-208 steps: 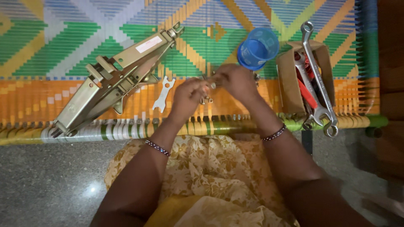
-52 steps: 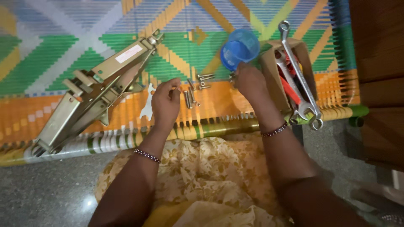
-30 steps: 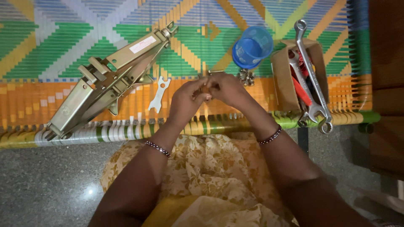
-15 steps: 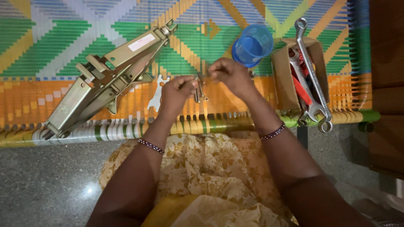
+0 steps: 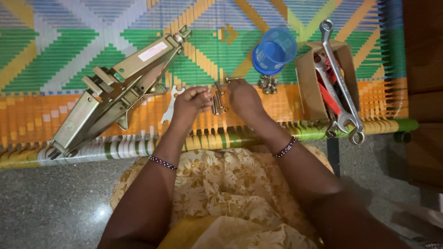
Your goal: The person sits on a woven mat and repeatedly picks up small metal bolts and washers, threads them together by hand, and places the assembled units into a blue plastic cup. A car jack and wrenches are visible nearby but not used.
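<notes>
My left hand point(image 5: 190, 102) and my right hand point(image 5: 244, 96) are low over a colourful woven cot surface point(image 5: 69, 50), a little apart. Between them lies a small row of steel bolts point(image 5: 217, 106). The left fingertips pinch the top of one tilted bolt. The right fingertips hold another bolt point(image 5: 230, 79) that points left. A heap of nuts point(image 5: 267, 84) lies just right of my right hand, below a tipped blue plastic cup point(image 5: 275, 50).
A folded scissor jack point(image 5: 115, 87) lies at the left, with a small flat spanner point(image 5: 170, 103) beside it. At the right, a cardboard box point(image 5: 308, 85) holds long wrenches point(image 5: 340, 76) and a red-handled tool point(image 5: 328, 96). Grey stone floor point(image 5: 55, 207) runs below the cot's edge.
My hands came together over the bolts, then parted. They now sit lower, with the left at the bolt row and the right holding a bolt.
</notes>
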